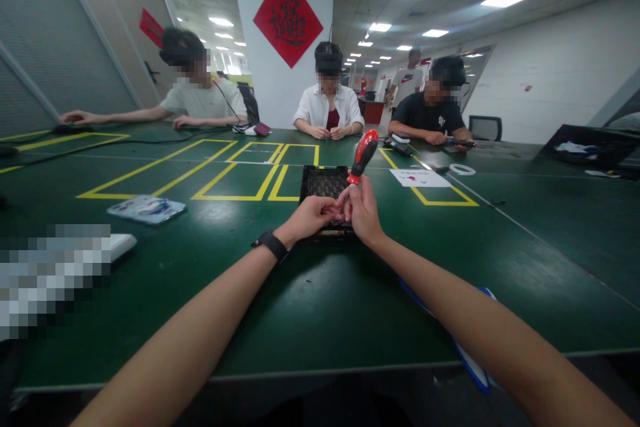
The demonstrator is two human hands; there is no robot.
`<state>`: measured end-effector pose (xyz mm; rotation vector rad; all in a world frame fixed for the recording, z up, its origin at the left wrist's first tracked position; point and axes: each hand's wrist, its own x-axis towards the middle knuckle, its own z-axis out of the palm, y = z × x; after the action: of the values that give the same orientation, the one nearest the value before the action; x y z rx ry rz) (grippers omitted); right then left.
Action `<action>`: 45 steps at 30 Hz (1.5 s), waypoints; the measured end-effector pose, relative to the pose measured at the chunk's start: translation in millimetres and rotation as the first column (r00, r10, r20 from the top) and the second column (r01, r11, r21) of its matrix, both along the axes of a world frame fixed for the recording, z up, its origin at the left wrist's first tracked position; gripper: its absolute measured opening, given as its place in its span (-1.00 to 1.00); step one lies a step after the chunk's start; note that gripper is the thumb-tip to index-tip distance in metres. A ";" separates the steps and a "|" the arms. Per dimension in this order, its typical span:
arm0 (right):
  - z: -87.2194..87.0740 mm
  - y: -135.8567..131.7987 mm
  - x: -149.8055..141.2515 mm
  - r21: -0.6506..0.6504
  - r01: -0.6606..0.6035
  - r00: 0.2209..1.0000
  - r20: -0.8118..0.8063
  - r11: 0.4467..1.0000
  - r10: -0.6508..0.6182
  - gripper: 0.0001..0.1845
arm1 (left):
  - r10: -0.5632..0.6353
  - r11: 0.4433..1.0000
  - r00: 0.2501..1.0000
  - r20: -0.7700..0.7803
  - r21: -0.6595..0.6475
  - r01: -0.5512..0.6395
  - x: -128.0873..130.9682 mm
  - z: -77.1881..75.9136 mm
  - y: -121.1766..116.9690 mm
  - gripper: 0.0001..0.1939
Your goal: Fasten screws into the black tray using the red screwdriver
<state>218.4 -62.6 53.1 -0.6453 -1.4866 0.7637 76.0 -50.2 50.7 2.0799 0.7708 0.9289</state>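
Observation:
A screwdriver [364, 155] with a red and black handle points upward and leans right, its shaft hidden by my fingers. My right hand [365, 213] is closed on it just below the handle. Against it, over the near part of a black plastic crate [323, 181], my left hand [314, 217] has its fingers pinched together. Whatever those fingers hold is too small or hidden to name. The crate has a patterned floor and sits on the green table [300, 307]; both hands cover much of its near side.
To the left lie a clear flat packet [147, 209] and a white object [123, 242], partly pixelated. A printed white sheet [420, 178] and a roll of white tape [462, 169] lie right. Yellow tape outlines mark the table. Several people sit across it. Something blue-edged [470, 360] is beneath my right forearm.

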 end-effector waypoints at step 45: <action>2.5 -1.0 -1.1 -0.002 -0.030 0.999 -0.022 1.000 0.030 -0.62 | 0.237 0.948 0.964 -0.116 0.244 -0.204 0.0 -2.5 1.5 -0.77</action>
<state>217.3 -63.6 55.6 -0.6152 -1.4782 0.7938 76.0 -48.7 48.2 2.3169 1.0319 1.0395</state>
